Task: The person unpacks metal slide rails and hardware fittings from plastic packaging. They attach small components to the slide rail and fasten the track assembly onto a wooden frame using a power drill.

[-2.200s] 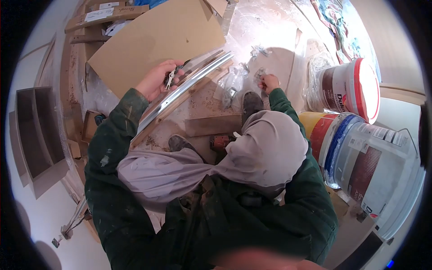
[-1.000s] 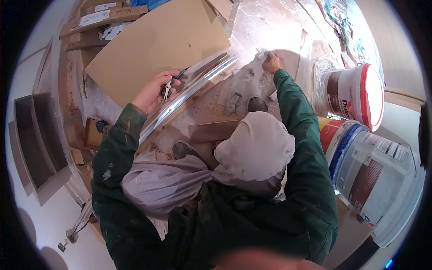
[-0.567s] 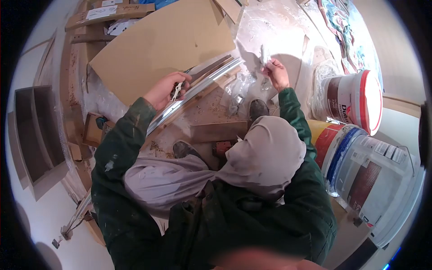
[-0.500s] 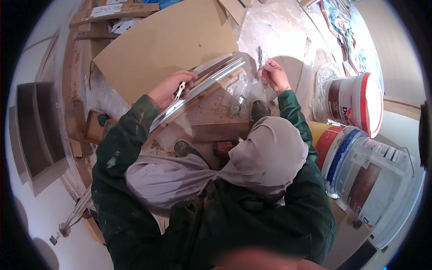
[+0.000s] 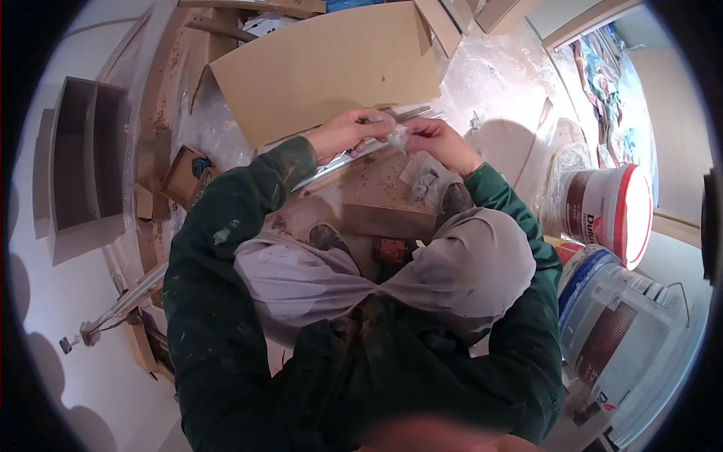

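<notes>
left hand (image 5: 345, 135), right hand (image 5: 444, 143) pinching clear plastic (image 5: 397, 138)

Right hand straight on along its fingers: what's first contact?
The right hand points toward the crumpled clear plastic at its fingertips, so that comes first. Just beyond, likely the left hand; depth between them is hard to judge from this one view.

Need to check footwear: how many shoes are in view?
2: the left shoe by one end of the board, the right shoe by the other. Trousers partly hide both; others may be hidden.
</notes>
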Motion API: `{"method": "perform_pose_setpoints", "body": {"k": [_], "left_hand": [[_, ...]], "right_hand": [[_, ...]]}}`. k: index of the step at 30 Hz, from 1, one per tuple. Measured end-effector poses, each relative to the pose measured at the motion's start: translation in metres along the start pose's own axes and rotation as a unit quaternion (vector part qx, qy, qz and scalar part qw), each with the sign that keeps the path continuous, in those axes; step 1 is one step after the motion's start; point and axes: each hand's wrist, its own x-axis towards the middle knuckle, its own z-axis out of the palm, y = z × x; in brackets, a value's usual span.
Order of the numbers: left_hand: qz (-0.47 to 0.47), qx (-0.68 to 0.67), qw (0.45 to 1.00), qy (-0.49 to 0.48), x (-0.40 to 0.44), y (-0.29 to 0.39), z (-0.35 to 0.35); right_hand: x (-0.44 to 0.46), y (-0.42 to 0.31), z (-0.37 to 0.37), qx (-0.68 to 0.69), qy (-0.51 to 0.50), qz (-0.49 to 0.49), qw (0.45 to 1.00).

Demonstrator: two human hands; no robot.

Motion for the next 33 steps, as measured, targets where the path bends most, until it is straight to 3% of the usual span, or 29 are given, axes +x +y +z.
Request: {"method": "perform_pose_setpoints", "body": {"k": [1,5,11,14,17,25,28,33], "left_hand": [[0.007,-0.004,1.000,-0.009,0.002,-0.001,0.000],[0.008,-0.025,1.000,0.000,0.004,-0.006,-0.004],[0.052,-0.005,0.999,0.001,0.005,-0.004,-0.002],[0.077,0.019,0.997,0.023,0.007,-0.004,0.001],[0.102,-0.002,0.995,0.016,0.005,-0.005,0.003],[0.079,0.031,0.996,-0.002,0.003,-0.003,0.000],[0.038,-0.031,0.999,0.016,0.003,-0.002,0.000],[0.062,-0.042,0.997,0.024,0.010,-0.012,-0.006]], "right_hand": [[-0.001,-0.002,0.006,-0.077,-0.021,-0.016,0.997],[-0.004,0.007,0.006,-0.079,0.015,-0.045,0.996],[-0.013,0.003,0.015,0.055,0.059,-0.064,0.995],[-0.014,0.003,0.015,0.073,0.032,-0.016,0.997],[-0.011,0.003,0.014,0.029,0.031,-0.069,0.997],[-0.009,0.008,0.013,-0.106,0.149,-0.191,0.964],[-0.012,0.003,0.018,-0.128,0.149,-0.169,0.966],[-0.014,0.001,0.020,-0.049,0.095,-0.146,0.984]]}}
